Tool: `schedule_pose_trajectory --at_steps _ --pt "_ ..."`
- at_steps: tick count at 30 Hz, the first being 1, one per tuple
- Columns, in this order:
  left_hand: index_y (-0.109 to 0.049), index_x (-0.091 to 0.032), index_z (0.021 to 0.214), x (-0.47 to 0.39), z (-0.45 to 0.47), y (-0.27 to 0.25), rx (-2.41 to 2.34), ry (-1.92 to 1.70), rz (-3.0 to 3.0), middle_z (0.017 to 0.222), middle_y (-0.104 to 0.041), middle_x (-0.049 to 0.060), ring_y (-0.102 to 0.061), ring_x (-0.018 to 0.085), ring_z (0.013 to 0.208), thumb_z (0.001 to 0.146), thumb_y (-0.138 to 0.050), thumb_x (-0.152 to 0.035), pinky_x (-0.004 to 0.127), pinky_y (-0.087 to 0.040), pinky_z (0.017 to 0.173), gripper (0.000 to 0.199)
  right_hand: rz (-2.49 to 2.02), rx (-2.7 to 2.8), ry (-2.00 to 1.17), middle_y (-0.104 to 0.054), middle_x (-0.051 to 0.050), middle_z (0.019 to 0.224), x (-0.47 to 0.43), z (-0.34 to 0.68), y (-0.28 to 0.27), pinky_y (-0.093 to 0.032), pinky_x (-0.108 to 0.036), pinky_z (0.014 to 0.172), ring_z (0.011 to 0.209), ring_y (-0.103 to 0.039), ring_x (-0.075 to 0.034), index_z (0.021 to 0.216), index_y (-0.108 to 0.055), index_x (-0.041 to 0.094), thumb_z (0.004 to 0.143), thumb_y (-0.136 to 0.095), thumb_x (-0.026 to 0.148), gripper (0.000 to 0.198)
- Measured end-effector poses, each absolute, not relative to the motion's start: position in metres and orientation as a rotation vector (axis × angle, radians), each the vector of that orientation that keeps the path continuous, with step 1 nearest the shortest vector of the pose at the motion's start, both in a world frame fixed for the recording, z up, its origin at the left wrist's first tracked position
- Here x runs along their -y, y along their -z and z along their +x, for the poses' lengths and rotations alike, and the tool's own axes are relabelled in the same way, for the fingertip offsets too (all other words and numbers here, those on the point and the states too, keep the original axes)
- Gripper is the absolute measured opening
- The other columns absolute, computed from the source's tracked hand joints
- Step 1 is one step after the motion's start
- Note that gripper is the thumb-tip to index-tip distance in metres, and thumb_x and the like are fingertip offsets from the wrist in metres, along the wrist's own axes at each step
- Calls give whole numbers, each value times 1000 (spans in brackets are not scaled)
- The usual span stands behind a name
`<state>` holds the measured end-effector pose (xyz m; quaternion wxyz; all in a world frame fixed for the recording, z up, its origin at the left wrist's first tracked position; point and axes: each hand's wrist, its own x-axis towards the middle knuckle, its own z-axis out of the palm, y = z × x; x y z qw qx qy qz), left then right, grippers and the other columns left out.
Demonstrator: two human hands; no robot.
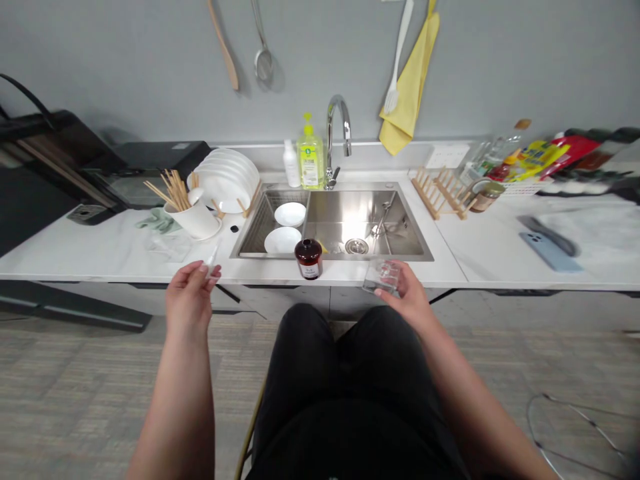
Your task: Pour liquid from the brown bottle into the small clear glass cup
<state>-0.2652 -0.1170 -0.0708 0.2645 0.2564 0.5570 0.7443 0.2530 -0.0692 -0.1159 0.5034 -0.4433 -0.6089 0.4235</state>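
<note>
1. Here's the left hand [190,292], at the counter's [345,270] front edge, left of the sink's [426,252] front left corner, and its fingers are closed in a pinch!
2. Between thumb and fingertips sits a small white piece [212,259], its narrow end poking up and away from the person; the lower part is hidden by the fingers.
3. Across to the right hand [407,293]: it's curled around a clear glass container [379,277], thumb low on the near side, fingers round the right.
4. That container sits left of the palm, over the counter's front edge near the sink's front right corner; whether it touches the counter, I can't tell.
5. And between the two hands, touched by neither, stands the brown bottle [309,259], upright at the front edge, label facing the person, well apart from the left grip and nearer the right.
6. Just behind it, two white bowls [290,214] lie in the sink's left side, one nearer the front rim.
7. Out left, beyond the pinching hand, a white holder [197,221] stands full of chopsticks [176,190].
</note>
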Motion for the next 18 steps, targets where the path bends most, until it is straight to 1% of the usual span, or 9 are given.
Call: schedule_pose_trajectory --at_steps 2,4,5,7,9,11,14,18 --pt "-74 -18 104 89 -299 81 -1775 -1988 725 88 -73 0 -80 19 89 82 -88 -32 29 -62 83 30 -1097 1430 -1017 -74 -12 145 46 266 117 -63 -62 117 123 -78 -36 140 -63 33 76 -104 58 81" --pt "-74 -16 109 62 -324 91 -2145 -1800 832 92 -74 2 -77 18 88 92 -77 -35 31 -62 84 25 -1115 1411 -1019 -77 -12 138 26 276 119 -63 -63 117 119 -79 -36 135 -64 31 71 -107 59 82" --pt "-75 -16 110 51 -333 95 -2302 -1675 881 93 -74 2 -75 18 88 94 -75 -36 32 -61 85 26 -1120 1405 -1026 -78 -12 135 18 280 120 -62 -64 117 118 -80 -36 134 -65 31 69 -108 59 82" --pt "-77 -16 108 32 -343 101 -2494 -1486 932 90 -74 2 -72 21 88 94 -76 -38 36 -59 89 27 -1121 1390 -1048 -80 -11 131 5 284 122 -61 -65 119 119 -80 -37 132 -66 31 67 -109 58 82" --pt "-78 -16 102 19 -345 105 -2573 -1398 937 85 -71 2 -70 24 88 91 -80 -39 39 -57 92 27 -1115 1364 -1077 -81 -10 130 -1 285 126 -60 -66 120 120 -80 -38 130 -67 31 66 -110 57 81" --pt "-77 -16 101 12 -344 110 -2641 -1313 956 84 -70 3 -69 26 90 92 -78 -43 41 -54 94 28 -1113 1339 -1097 -81 -10 131 -4 285 131 -59 -66 122 123 -80 -38 129 -67 31 67 -109 57 80" --pt "-76 -17 101 6 -342 116 -2727 -1205 986 88 -72 6 -70 28 93 94 -74 -48 42 -52 95 32 -1125 1320 -1101 -81 -10 134 -5 284 140 -58 -67 124 126 -80 -38 132 -67 32 66 -110 57 82" --pt "-76 -18 103 3 -340 121 -2785 -1132 999 95 -76 10 -71 32 95 95 -71 -50 46 -54 96 33 -1147 1313 -1084 -82 -10 135 -8 285 147 -57 -66 125 126 -80 -38 134 -67 33 65 -110 57 85"
